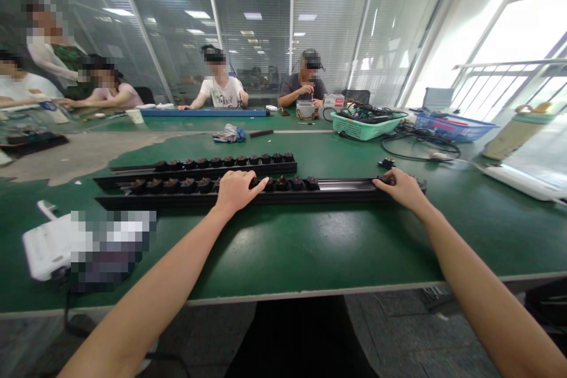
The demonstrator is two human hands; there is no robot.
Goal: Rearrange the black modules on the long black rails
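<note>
A long black slotted rail lies across the green table in front of me, with several black round socket-like modules seated along its left and middle part. My left hand is closed over the middle of this rail, thumb along the modules; its far fingers are hidden. Near the right end, my right hand pinches a small black module at the rail's channel, partly covered by the fingers. Between the hands a stretch of bare channel shows. Behind lies a second black rail with a row of similar modules.
One loose black module sits beyond my right hand. Farther back are a green basket of cables, a blue basket, a crumpled cloth and a blue bar. A white device lies at left. Several people sit across the table.
</note>
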